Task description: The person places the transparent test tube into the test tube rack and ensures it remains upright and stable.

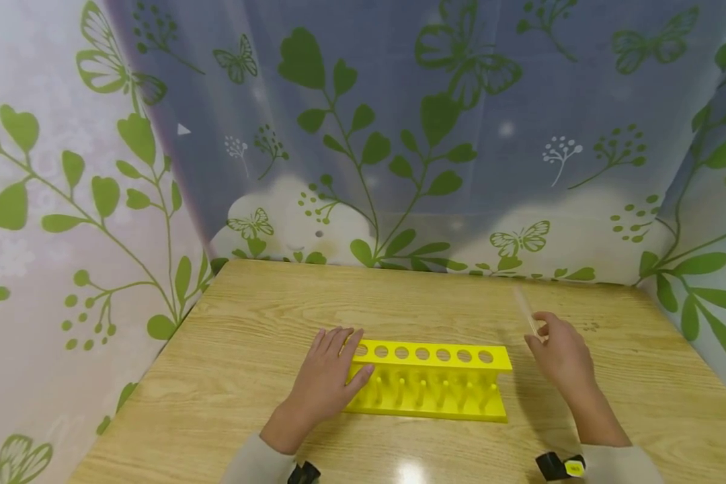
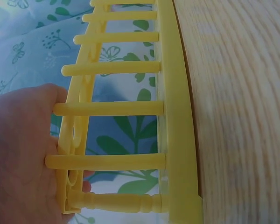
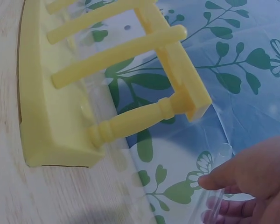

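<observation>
A yellow test tube rack [image 1: 423, 396] stands on the table, with a row of round holes in its upper plate and a row of pegs below. My left hand [image 1: 327, 373] holds the rack's left end, thumb in front and fingers over the upper plate. In the left wrist view, fingertips show behind that plate. To the right of the rack, my right hand [image 1: 561, 353] pinches a clear test tube [image 1: 525, 310] between thumb and fingers. The tube tilts, and its upper part points away to the back left. In the right wrist view its rounded end [image 3: 225, 150] shows beyond the thumb.
The wooden table [image 1: 248, 323] reaches back to a patterned cloth [image 1: 393, 134] with leaves and butterflies, which also hangs along both sides. Small dark marks [image 1: 591, 327] show on the tabletop behind the right hand.
</observation>
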A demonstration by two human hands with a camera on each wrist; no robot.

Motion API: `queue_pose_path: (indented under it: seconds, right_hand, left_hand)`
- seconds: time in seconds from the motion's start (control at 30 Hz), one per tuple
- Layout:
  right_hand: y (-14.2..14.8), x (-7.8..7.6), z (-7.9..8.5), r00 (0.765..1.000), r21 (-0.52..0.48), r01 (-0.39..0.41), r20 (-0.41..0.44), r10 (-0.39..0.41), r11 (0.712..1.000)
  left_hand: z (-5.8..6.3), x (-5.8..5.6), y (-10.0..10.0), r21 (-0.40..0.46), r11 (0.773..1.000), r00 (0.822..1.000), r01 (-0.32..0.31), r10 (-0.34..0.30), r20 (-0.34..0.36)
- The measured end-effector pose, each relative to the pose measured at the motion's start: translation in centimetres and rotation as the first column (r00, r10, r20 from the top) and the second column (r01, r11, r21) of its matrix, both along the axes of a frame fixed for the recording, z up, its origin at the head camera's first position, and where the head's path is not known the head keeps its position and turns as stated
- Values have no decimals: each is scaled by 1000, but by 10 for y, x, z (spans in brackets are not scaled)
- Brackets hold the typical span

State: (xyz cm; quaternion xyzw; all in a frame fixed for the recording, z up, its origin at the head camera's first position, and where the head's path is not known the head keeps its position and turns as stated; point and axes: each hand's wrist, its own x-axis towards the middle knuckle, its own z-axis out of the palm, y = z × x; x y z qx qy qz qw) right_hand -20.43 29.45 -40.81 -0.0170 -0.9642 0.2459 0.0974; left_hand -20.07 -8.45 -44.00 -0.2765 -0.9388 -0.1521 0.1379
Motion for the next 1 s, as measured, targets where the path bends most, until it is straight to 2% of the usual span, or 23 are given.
queue_pose_path:
  seconds: [0.4,0.63,1.0]
  right_hand:
    - [-4,0,4,988,-70,7,-155,-18,997]
    - [-7,0,8,979,-104,10,-203,-32,995]
    - [-10,1,9,958,-156,-38,-285,-8,987]
  left_hand:
    - [0,1,0,-14,1000,1000,-10,10,1]
    - [0,0,0,-21,1000,1000,-11,11,-11]
    - [-1,0,0,-27,1000,1000,-12,12,-11]
